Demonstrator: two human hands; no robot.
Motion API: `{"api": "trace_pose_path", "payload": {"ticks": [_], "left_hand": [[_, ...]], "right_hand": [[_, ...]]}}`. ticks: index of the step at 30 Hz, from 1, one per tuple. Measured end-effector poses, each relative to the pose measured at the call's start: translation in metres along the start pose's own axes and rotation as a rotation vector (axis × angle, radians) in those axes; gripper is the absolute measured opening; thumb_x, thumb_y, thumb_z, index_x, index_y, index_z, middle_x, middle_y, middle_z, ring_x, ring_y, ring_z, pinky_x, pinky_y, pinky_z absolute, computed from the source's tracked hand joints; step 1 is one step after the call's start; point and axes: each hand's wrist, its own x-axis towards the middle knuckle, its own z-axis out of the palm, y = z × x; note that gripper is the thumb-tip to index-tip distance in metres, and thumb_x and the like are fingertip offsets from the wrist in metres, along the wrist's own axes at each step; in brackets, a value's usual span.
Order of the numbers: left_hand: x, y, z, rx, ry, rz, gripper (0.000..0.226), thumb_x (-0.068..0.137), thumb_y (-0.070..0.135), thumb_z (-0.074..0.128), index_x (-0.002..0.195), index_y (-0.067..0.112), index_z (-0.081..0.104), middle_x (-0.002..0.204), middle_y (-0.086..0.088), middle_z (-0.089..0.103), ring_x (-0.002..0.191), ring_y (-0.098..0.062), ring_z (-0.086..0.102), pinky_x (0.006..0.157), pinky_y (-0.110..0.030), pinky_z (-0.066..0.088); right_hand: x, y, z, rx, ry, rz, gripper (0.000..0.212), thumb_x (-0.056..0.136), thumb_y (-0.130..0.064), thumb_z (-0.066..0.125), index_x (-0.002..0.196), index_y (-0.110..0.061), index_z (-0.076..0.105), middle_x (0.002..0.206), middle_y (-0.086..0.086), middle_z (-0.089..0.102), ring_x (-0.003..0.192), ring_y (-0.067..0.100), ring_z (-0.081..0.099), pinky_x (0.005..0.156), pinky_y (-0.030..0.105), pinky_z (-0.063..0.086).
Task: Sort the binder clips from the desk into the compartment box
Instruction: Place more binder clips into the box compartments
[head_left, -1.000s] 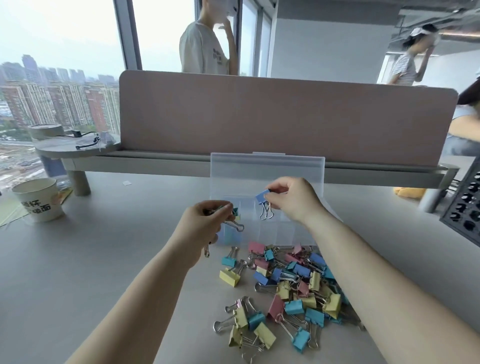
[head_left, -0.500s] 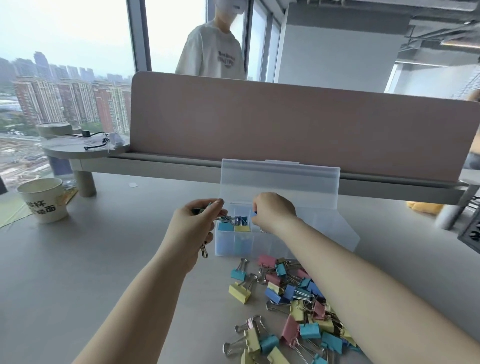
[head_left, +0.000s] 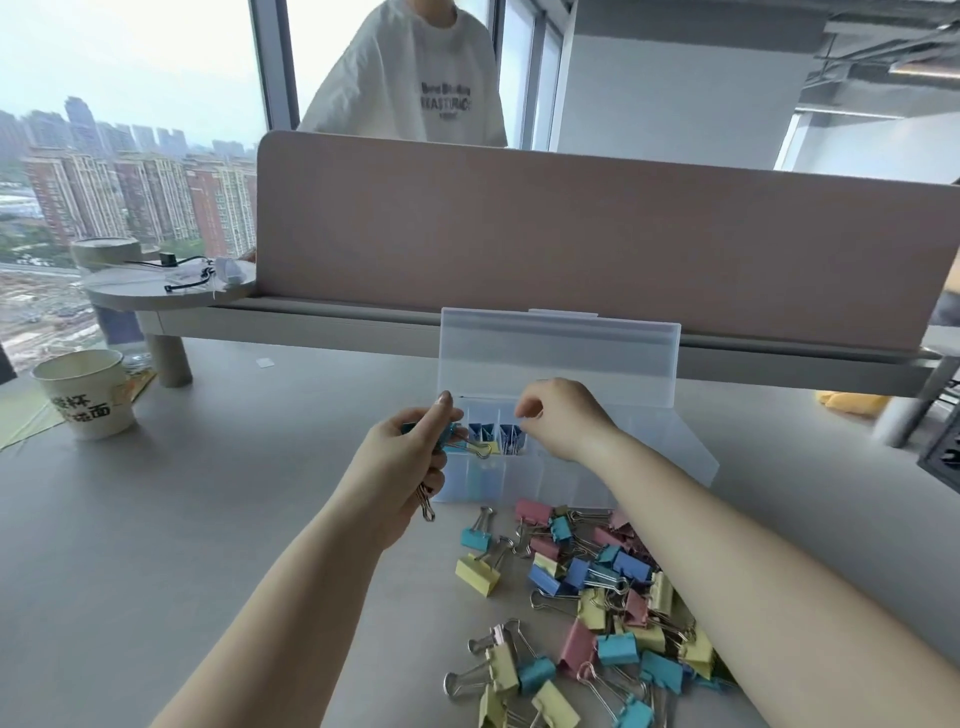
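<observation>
A clear plastic compartment box (head_left: 566, 483) stands open on the desk, its lid (head_left: 558, 358) upright. Dark blue clips (head_left: 506, 436) sit in its back left compartments. My left hand (head_left: 410, 467) grips several binder clips at the box's left edge, a teal one (head_left: 449, 432) pinched at the fingertips and a wire handle hanging below the palm. My right hand (head_left: 561, 418) hovers over the box with fingers curled and nothing visible in them. A pile of pink, yellow, blue and teal binder clips (head_left: 587, 608) lies in front of the box, partly under my right forearm.
A paper cup (head_left: 85, 397) stands at the far left. A pink desk divider (head_left: 571, 234) runs behind the box, with a person standing beyond it. A small round shelf (head_left: 166, 283) holds a cable. A black perforated object (head_left: 943, 452) sits at the right edge.
My right hand carried a blue clip to the box and now holds none. My left hand kept its clips and stayed by the box's left edge. The camera tilted down slightly.
</observation>
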Motion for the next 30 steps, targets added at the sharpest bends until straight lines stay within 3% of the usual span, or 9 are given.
{"api": "trace_pose_path", "payload": {"ticks": [4, 6, 8, 12, 15, 20, 24, 27, 30], "left_hand": [[-0.003, 0.000, 0.006, -0.097, -0.033, -0.073, 0.039, 0.090, 0.037, 0.056, 0.104, 0.001, 0.062, 0.083, -0.008, 0.052, 0.055, -0.008, 0.036, 0.043, -0.015, 0.036], [-0.005, 0.003, 0.009, -0.127, -0.078, -0.079, 0.038, 0.092, 0.036, 0.054, 0.103, 0.000, 0.060, 0.078, -0.006, 0.050, 0.056, -0.008, 0.037, 0.045, -0.015, 0.038], [-0.007, 0.005, 0.015, -0.101, -0.127, -0.041, 0.033, 0.095, 0.033, 0.050, 0.099, 0.001, 0.058, 0.071, -0.004, 0.049, 0.056, -0.008, 0.038, 0.049, -0.018, 0.037], [-0.008, 0.001, 0.034, -0.039, -0.037, 0.046, 0.024, 0.097, 0.026, 0.049, 0.106, 0.004, 0.051, 0.071, -0.005, 0.049, 0.058, -0.011, 0.042, 0.055, -0.023, 0.037], [-0.006, 0.004, 0.040, -0.067, -0.024, 0.063, 0.021, 0.096, 0.026, 0.051, 0.103, 0.006, 0.051, 0.072, -0.005, 0.050, 0.058, -0.011, 0.042, 0.055, -0.022, 0.038], [-0.005, 0.012, 0.032, -0.081, -0.069, -0.037, 0.021, 0.093, 0.026, 0.056, 0.103, 0.007, 0.051, 0.081, -0.008, 0.049, 0.064, -0.012, 0.043, 0.057, -0.023, 0.039], [-0.005, 0.014, 0.034, -0.111, -0.102, -0.099, 0.012, 0.093, 0.005, 0.051, 0.105, 0.004, 0.053, 0.089, -0.014, 0.052, 0.067, -0.015, 0.045, 0.059, -0.025, 0.038], [-0.004, 0.011, 0.032, -0.127, -0.120, -0.074, 0.017, 0.093, -0.002, 0.049, 0.109, 0.002, 0.053, 0.098, -0.017, 0.054, 0.074, -0.016, 0.052, 0.062, -0.024, 0.045], [-0.005, 0.008, 0.030, -0.105, -0.183, -0.055, 0.022, 0.094, 0.009, 0.050, 0.113, -0.003, 0.054, 0.098, -0.013, 0.063, 0.080, -0.014, 0.059, 0.067, -0.018, 0.054]], "right_hand": [[-0.024, -0.012, -0.016, 0.392, 0.028, -0.034, 0.013, 0.090, -0.016, 0.061, 0.096, -0.007, 0.069, 0.083, -0.002, 0.066, 0.077, 0.012, 0.059, 0.072, 0.027, 0.047], [-0.039, -0.026, -0.027, 0.591, -0.101, -0.072, 0.027, 0.086, -0.034, 0.066, 0.098, -0.010, 0.069, 0.082, -0.002, 0.069, 0.072, 0.008, 0.062, 0.063, 0.021, 0.050], [-0.049, -0.035, -0.036, 0.631, -0.220, -0.109, 0.037, 0.078, -0.044, 0.068, 0.102, -0.016, 0.068, 0.086, -0.003, 0.071, 0.072, 0.004, 0.064, 0.059, 0.014, 0.047], [-0.052, -0.037, -0.032, 0.707, -0.254, -0.116, 0.022, 0.086, -0.010, 0.067, 0.107, -0.005, 0.062, 0.087, 0.006, 0.068, 0.075, 0.010, 0.066, 0.067, 0.015, 0.053], [-0.056, -0.031, -0.031, 0.825, -0.193, -0.088, 0.016, 0.088, -0.005, 0.063, 0.104, -0.001, 0.063, 0.087, 0.008, 0.069, 0.075, 0.011, 0.069, 0.070, 0.018, 0.055], [-0.065, -0.017, -0.039, 0.596, -0.161, -0.075, 0.014, 0.086, -0.013, 0.067, 0.099, -0.007, 0.066, 0.081, 0.002, 0.067, 0.066, 0.008, 0.063, 0.059, 0.014, 0.052], [-0.071, -0.020, -0.029, 0.184, -0.262, -0.165, 0.014, 0.085, -0.018, 0.069, 0.098, -0.015, 0.070, 0.088, -0.006, 0.067, 0.077, 0.007, 0.061, 0.065, 0.013, 0.046], [-0.075, -0.024, -0.016, -0.040, -0.308, -0.163, 0.023, 0.082, -0.033, 0.071, 0.100, -0.018, 0.069, 0.100, -0.004, 0.067, 0.091, 0.014, 0.062, 0.079, 0.028, 0.051], [-0.078, -0.028, -0.003, -0.156, -0.310, -0.140, 0.032, 0.077, -0.044, 0.071, 0.097, -0.020, 0.062, 0.094, -0.002, 0.065, 0.085, 0.018, 0.061, 0.073, 0.031, 0.050]]}}
